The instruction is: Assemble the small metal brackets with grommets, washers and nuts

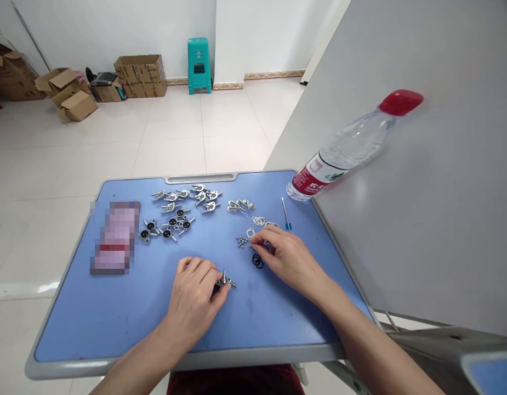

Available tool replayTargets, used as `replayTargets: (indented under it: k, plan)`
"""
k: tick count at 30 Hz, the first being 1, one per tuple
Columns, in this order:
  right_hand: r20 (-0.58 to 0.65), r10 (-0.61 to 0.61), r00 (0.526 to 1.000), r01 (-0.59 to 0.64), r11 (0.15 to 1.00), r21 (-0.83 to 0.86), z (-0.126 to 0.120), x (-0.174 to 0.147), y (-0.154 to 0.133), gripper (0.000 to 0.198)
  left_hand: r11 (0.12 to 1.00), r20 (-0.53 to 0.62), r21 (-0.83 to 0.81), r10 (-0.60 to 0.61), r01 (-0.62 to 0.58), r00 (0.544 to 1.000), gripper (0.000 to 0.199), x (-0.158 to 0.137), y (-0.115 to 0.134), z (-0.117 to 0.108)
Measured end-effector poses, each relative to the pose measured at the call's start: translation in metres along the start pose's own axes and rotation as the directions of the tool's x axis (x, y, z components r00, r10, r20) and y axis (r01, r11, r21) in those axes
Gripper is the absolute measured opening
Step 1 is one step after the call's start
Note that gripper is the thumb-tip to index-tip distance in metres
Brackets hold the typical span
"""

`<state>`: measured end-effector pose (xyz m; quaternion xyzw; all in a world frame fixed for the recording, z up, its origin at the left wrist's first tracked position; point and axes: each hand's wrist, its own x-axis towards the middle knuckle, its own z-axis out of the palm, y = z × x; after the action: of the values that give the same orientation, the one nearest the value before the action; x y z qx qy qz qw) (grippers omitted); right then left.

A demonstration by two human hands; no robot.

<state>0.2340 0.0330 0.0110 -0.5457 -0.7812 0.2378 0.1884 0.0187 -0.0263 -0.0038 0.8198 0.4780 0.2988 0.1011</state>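
My left hand (pixel 198 288) is closed on a small metal fitting (pixel 225 281), which it holds near the tabletop with a thin pin standing up from it. My right hand (pixel 284 255) reaches over the small parts on the right, thumb and fingers drawn together; whatever may be between the fingertips is hidden. Beside those fingertips lie a cluster of tiny screws (pixel 241 241) and a flat metal plate (pixel 250 233). Black rubber rings (pixel 257 261) lie just below them. Another flat plate (pixel 259 221) rests a little farther back.
Several metal fittings (pixel 170 208) and others with black discs (pixel 166 233) lie at back left. Small metal levers (pixel 240 206), a blue-handled screwdriver (pixel 285 214) and a water bottle (pixel 319 170) stand or lie rightward. A pixelated flat object (pixel 115 236) sits left on the blue table (pixel 146 307).
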Motion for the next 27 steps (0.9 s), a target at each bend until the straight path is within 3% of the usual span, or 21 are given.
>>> replayTargets:
  k: [15, 19, 23, 27]
  plan:
    - [0.007, -0.150, 0.989, 0.148, 0.967, -0.208, 0.021, 0.001, -0.009, 0.013, 1.000, 0.003, 0.007, 0.005, -0.005, 1.000, 0.009, 0.000, 0.001, -0.001]
    - [0.058, -0.227, 0.972, 0.232, 0.969, -0.084, 0.014, -0.002, -0.012, 0.012, 1.000, 0.010, 0.008, -0.001, 0.001, 1.000, 0.009, 0.000, 0.002, -0.001]
    - [0.003, -0.137, 0.991, 0.136, 0.989, 0.065, 0.000, 0.000, -0.009, 0.012, 1.000, 0.009, 0.008, 0.004, -0.004, 1.000, 0.010, 0.000, 0.001, -0.001]
    - [0.029, -0.047, 0.998, 0.047, 0.999, 0.013, -0.002, 0.003, -0.004, 0.013, 1.000, 0.005, 0.009, 0.003, -0.003, 1.000, 0.009, 0.000, 0.001, -0.001]
